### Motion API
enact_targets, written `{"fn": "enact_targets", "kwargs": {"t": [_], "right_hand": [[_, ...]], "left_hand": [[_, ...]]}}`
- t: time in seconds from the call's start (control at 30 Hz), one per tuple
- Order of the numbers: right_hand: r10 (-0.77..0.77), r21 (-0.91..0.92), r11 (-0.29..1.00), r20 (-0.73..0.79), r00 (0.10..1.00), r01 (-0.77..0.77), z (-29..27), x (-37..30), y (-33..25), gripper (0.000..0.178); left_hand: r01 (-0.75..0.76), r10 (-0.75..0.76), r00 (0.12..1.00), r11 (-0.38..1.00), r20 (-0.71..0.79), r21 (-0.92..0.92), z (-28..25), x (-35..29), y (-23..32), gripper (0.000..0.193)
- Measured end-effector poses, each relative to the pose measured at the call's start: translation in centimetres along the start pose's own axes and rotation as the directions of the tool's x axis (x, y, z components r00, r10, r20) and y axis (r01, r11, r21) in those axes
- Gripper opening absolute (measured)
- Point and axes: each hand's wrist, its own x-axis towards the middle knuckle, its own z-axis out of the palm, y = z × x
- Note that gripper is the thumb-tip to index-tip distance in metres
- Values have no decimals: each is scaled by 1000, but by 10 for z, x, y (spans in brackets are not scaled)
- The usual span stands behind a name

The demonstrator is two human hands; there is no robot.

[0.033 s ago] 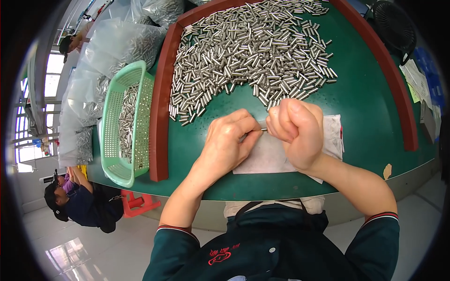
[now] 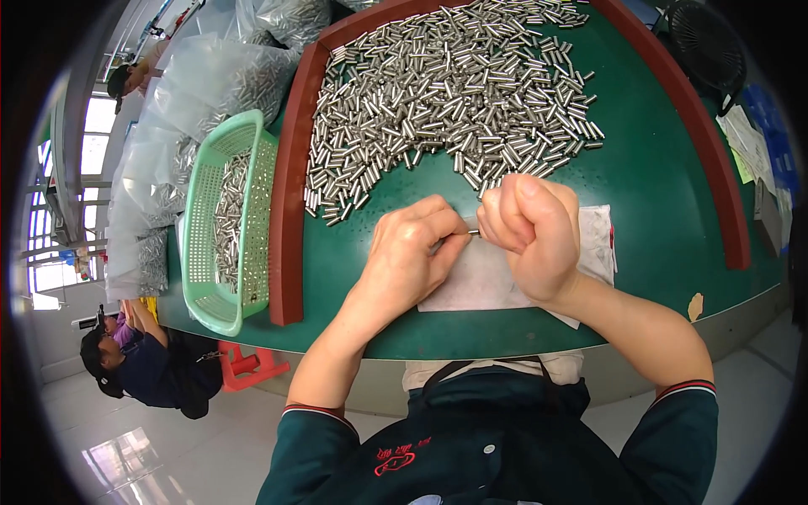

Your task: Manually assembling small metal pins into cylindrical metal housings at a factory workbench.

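Observation:
Over a whitish cloth on the green tabletop, both my hands are closed and almost meet. My left hand pinches one end of a small metal pin between thumb and fingers. Curled into a fist, my right hand grips its other end; only a short dark piece shows in the gap. Just beyond the hands spreads a large heap of short, shiny steel pins, lying loose in all directions.
Dark red rails border the work area. Left of them stands a light green perforated basket with more pins, beside clear plastic bags of pins. A black fan sits far right. Another person is at left, near a red stool.

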Motion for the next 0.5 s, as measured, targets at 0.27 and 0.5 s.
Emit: {"fn": "enact_targets", "kwargs": {"t": [0.27,0.5], "right_hand": [[-75,104,992,25,997,72,-7,5,-12,38],[3,158,987,48,999,-11,-11,0,-22,41]], "left_hand": [[5,-5,1000,1000,-9,3,1,-1,-2,6],[450,-360,876,368,321,-814,-18,-3,-18,15]]}}
